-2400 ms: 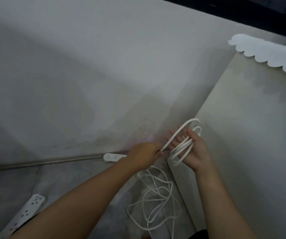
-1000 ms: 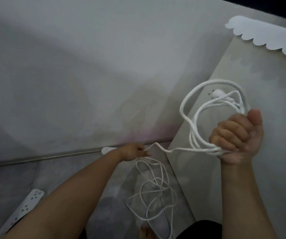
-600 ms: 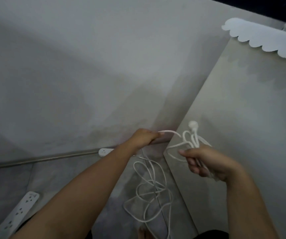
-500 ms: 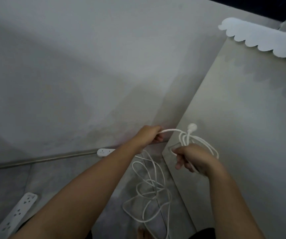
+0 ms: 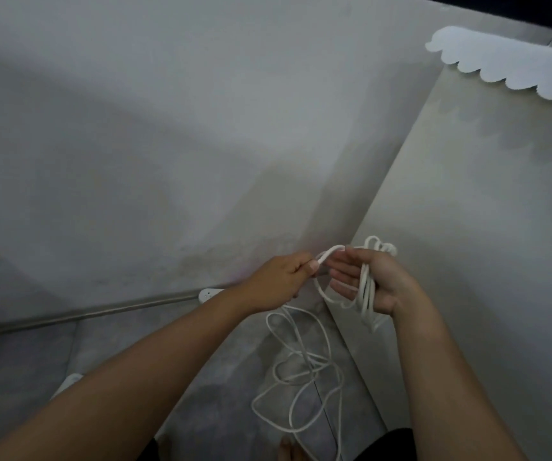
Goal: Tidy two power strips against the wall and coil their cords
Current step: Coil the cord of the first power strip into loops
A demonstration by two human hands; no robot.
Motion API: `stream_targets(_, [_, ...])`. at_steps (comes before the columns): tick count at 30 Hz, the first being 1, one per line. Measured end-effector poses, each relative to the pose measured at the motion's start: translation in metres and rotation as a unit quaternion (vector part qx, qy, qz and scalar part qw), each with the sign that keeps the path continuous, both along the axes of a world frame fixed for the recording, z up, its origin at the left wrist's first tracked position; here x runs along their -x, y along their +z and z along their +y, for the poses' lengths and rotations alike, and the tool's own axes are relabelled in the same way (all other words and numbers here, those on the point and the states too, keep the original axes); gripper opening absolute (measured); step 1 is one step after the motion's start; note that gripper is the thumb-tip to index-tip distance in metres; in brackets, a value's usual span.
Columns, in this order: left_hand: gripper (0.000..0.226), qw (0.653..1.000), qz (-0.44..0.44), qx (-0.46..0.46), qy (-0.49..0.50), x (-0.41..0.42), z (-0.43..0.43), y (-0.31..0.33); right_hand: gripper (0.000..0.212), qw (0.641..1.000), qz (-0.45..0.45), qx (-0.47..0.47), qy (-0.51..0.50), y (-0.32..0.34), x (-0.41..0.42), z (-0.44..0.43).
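Note:
A long white cord (image 5: 301, 371) lies in loose loops on the grey floor. My left hand (image 5: 278, 281) pinches a stretch of it and lays it over my right hand (image 5: 372, 281). Several coiled loops (image 5: 366, 287) hang across my right palm, with its fingers spread out and the thumb side holding the bundle. One white power strip (image 5: 209, 293) lies against the foot of the wall, mostly behind my left wrist. The end of a second power strip (image 5: 68, 382) shows at the lower left, under my left forearm.
A pale cabinet side (image 5: 467, 227) rises on the right, topped by a white scalloped trim (image 5: 501, 64). A metal skirting strip (image 5: 84, 312) runs along the wall base. My foot (image 5: 289, 452) shows at the bottom edge.
My right hand has turned palm up with the coil draped across it, and the plug is out of sight. My left hand brought another length of cord up to it.

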State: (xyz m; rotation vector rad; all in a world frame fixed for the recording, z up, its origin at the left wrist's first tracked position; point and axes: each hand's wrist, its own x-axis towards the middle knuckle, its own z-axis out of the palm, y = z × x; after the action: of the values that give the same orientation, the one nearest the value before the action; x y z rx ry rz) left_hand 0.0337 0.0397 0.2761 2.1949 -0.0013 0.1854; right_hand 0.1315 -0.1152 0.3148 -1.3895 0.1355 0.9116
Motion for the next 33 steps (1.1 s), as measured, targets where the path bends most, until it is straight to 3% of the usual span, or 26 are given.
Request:
stream_targets(3, [0.031,0.998,0.023,0.059,-0.005,0.003,-0.001,0.002,0.040,0.998,0.020,-0.053,0.010,0.001,0.010,0.014])
stream_targets(5, [0.039,0.995,0.065,0.065,-0.023,0.006,-0.001,-0.001,0.035,0.990,0.045,-0.131,-0.015,0.005,0.013,0.020])
stream_targets(8, [0.049,0.983,0.137,-0.092,-0.085,0.013,-0.001,-0.021,0.039,0.959,0.069,-0.266,-0.075,0.012,0.010,0.023])
stream_targets(10, [0.046,0.985,0.132,-0.089,-0.065,0.015,0.003,-0.033,0.043,0.945,0.062,-0.308,-0.086,0.017,0.009,0.023])
stream_targets(12, [0.030,0.992,0.121,0.033,-0.014,0.013,0.006,-0.034,0.036,0.939,0.079,-0.324,-0.084,0.017,0.008,0.023])
stream_targets(13, [0.026,0.982,0.130,0.137,0.003,0.012,0.006,-0.029,0.033,0.937,0.087,-0.329,-0.082,0.017,0.007,0.024])
stream_targets(15, [0.024,0.903,0.138,0.405,0.037,0.007,0.003,-0.017,0.033,0.945,0.072,-0.308,-0.078,0.014,0.006,0.027])
stream_targets(17, [0.041,0.806,0.113,0.575,0.085,0.001,0.006,-0.002,0.041,0.963,0.039,-0.261,-0.050,0.013,0.007,0.031])
stream_targets(19, [0.062,0.782,0.107,0.600,0.132,-0.004,0.015,0.009,0.043,0.973,0.004,-0.232,0.010,0.014,0.012,0.035])
stream_targets(21, [0.073,0.813,0.144,0.547,0.139,-0.008,0.019,0.016,0.036,0.965,-0.011,-0.242,0.099,0.015,0.021,0.039])
stream_targets(23, [0.082,0.832,0.177,0.512,0.121,-0.012,0.018,0.012,0.031,0.932,0.012,-0.295,0.209,0.018,0.030,0.041])
stream_targets(26, [0.094,0.812,0.212,0.543,0.005,-0.012,0.014,0.008,0.030,0.859,0.064,-0.392,0.324,0.021,0.039,0.041])
stream_targets(29, [0.093,0.795,0.210,0.568,-0.045,-0.009,0.020,0.011,0.031,0.796,0.071,-0.465,0.382,0.024,0.047,0.041])
stream_targets(33, [0.074,0.785,0.197,0.582,-0.083,0.001,0.040,0.023,0.030,0.758,0.054,-0.510,0.403,0.026,0.052,0.041])
